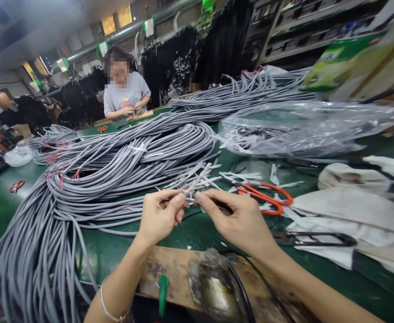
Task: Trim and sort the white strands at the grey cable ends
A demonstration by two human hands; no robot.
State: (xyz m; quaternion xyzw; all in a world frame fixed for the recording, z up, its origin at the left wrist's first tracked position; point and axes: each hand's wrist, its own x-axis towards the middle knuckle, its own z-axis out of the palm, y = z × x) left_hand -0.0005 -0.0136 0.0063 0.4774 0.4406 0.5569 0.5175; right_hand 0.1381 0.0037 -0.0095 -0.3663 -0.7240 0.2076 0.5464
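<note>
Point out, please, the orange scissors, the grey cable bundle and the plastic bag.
Scissors (266,196): head view, on the orange handle loops.
Cables (123,161): head view, on the middle of the grey bundle.
Bag (304,128): head view, on the clear film's middle.

Grey cable ends (190,197) with white tags, pinched together.

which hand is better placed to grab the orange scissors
Right, probably. The right hand lies just beside the orange scissors; the left hand sits farther off, both pinching the grey cable end.
</note>
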